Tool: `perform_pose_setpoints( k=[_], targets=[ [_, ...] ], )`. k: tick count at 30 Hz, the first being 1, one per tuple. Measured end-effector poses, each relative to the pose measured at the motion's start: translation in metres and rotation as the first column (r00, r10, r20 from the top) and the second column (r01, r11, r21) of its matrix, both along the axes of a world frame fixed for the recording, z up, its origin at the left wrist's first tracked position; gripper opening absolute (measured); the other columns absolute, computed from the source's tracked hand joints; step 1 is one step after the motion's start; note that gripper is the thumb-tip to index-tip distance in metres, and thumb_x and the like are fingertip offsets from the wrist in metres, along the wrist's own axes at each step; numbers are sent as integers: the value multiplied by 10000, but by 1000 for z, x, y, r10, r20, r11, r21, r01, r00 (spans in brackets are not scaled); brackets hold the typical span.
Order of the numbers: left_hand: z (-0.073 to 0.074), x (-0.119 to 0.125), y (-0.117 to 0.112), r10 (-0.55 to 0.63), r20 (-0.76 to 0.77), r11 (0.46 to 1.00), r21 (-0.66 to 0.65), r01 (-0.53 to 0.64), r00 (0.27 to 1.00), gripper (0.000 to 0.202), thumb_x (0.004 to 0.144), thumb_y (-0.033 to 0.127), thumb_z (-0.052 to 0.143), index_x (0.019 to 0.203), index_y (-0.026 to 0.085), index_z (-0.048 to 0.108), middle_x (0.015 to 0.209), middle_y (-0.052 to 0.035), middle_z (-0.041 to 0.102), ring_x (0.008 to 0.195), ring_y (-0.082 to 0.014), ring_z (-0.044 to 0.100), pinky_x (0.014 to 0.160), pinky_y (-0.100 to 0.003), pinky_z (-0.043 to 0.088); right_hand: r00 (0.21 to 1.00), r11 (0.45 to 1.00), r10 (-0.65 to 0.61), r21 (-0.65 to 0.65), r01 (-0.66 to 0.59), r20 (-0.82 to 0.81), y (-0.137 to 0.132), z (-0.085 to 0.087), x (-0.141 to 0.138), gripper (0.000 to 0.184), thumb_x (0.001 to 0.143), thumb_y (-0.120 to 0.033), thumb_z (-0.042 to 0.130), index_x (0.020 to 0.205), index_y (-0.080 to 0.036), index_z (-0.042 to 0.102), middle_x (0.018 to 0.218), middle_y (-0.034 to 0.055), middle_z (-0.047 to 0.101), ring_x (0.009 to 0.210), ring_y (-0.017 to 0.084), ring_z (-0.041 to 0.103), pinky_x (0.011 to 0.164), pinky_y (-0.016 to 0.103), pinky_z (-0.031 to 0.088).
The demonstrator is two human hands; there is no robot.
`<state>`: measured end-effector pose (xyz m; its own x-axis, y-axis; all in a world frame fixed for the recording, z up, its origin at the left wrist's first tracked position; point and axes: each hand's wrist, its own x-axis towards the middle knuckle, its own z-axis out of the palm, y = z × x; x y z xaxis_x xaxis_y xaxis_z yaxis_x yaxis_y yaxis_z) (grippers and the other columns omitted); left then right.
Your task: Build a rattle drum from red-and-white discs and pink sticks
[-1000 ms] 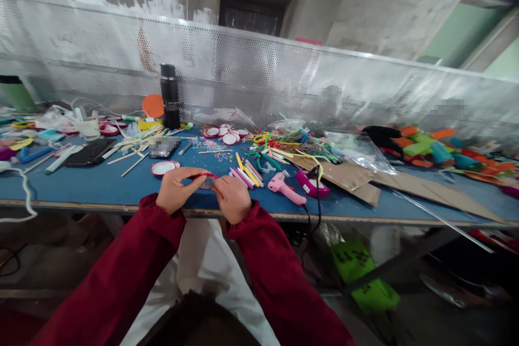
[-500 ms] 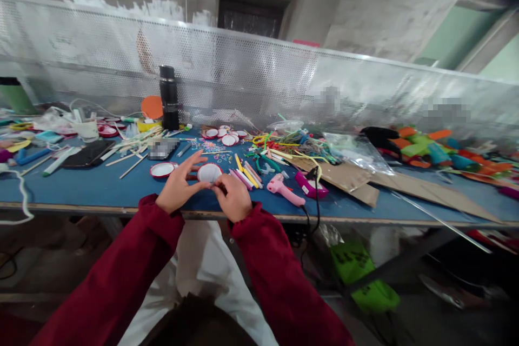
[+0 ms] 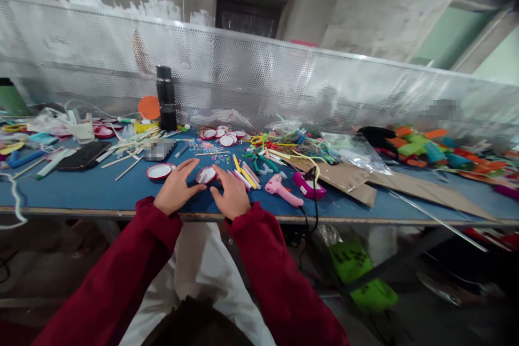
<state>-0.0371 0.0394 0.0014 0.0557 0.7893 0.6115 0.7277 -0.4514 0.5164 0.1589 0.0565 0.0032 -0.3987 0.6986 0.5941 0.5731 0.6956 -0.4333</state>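
A small round red-rimmed lid [image 3: 206,174] with a pale, shiny inside lies between my two hands near the table's front edge. To its left is my left hand [image 3: 178,186], thumb and fingers spread apart, fingertips close to the rim. My right hand [image 3: 232,193] is on the other side, thumb and index finger apart. The index fingertip is at the lid's right edge; whether it touches is unclear. Another red-rimmed lid [image 3: 159,172] with a white inside sits just left of my left hand. Colored pens [image 3: 245,173] lie beyond my right hand.
Right of my hands are a pink glue gun [image 3: 283,190], a purple device [image 3: 309,185] and flat cardboard [image 3: 348,181]. Behind lie several red-rimmed lids [image 3: 226,141] and tangled craft stems [image 3: 295,146]. Wooden sticks [image 3: 130,154] and a black bottle [image 3: 166,98] stand left on the blue table.
My right fingers, pinched at the lid's near edge before, have come apart. Both hands now frame the lid, which appears slightly lower and more tilted. The view has shifted slightly.
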Motion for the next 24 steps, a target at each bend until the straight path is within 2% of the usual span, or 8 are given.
perform_pose_setpoints(
  k=[4, 6, 9, 13, 15, 18, 21, 24],
  targets=[
    [2, 0, -3, 46, -60, 997, 72, -41, 997, 501, 811, 433, 674, 1247, 191, 628, 1311, -129, 623, 1242, -290, 549, 1084, -500, 407, 994, 992, -111, 55, 111, 1, -3, -4, -2, 481, 852, -230, 594, 1329, -211, 545, 1245, 112, 610, 1197, 271, 516, 1053, 432, 390],
    [4, 2, -6, 23, -108, 997, 78, -15, 994, 327, 837, 399, 646, 1106, 219, 694, 1172, -93, 699, 1121, -270, 616, 1029, -472, 447, 993, 990, -118, 80, 118, 4, -4, -4, -2, 364, 853, -228, 595, 1216, -211, 612, 1189, 107, 624, 1161, 262, 528, 1043, 420, 391],
    [8, 7, -11, -35, -243, 998, 38, 45, 969, 215, 853, 363, 623, 985, 228, 726, 1048, -77, 738, 1023, -265, 643, 967, -451, 464, 991, 989, -124, 91, 119, 54, -7, -3, -2, 202, 857, -234, 604, 1049, -211, 662, 1079, 90, 653, 1089, 250, 552, 1019, 418, 390],
    [7, 11, -9, -118, -358, 993, -28, 116, 926, 213, 862, 309, 598, 1011, 227, 727, 1068, -85, 734, 1026, -264, 638, 961, -448, 455, 989, 992, -97, 92, 87, 108, -5, -3, -3, 148, 873, -246, 599, 998, -229, 676, 1031, 65, 698, 1053, 252, 566, 997, 439, 378],
    [2, 12, -7, -127, -381, 992, -47, 118, 916, 287, 852, 286, 604, 1116, 233, 703, 1167, -91, 711, 1121, -273, 607, 1014, -457, 430, 989, 994, -72, 89, 61, 130, -3, -4, -4, 228, 872, -235, 598, 1090, -250, 662, 1119, 57, 707, 1114, 267, 552, 1016, 471, 352],
    [-3, 13, -3, -61, -389, 998, -45, 47, 919, 426, 838, 288, 619, 1259, 228, 637, 1294, -98, 656, 1258, -297, 531, 1087, -488, 378, 986, 997, -56, 67, 46, 159, -1, -4, -5, 387, 868, -205, 585, 1251, -262, 596, 1297, 44, 651, 1241, 290, 492, 1054, 513, 307],
    [0, 13, -5, -40, -365, 999, 4, 45, 930, 387, 853, 296, 601, 1228, 216, 658, 1277, -97, 668, 1242, -294, 546, 1090, -487, 388, 988, 997, -60, 64, 52, 140, -3, -4, -5, 398, 876, -211, 574, 1272, -249, 586, 1328, 46, 632, 1270, 287, 473, 1078, 508, 291],
    [10, 19, -16, -8, -258, 989, 140, 46, 966, 288, 893, 310, 557, 1127, 223, 701, 1167, -81, 718, 1143, -275, 606, 1052, -476, 428, 992, 994, -73, 86, 64, 103, -7, -3, -4, 311, 880, -228, 577, 1186, -234, 636, 1251, 53, 672, 1225, 272, 505, 1088, 477, 293]
  ],
)
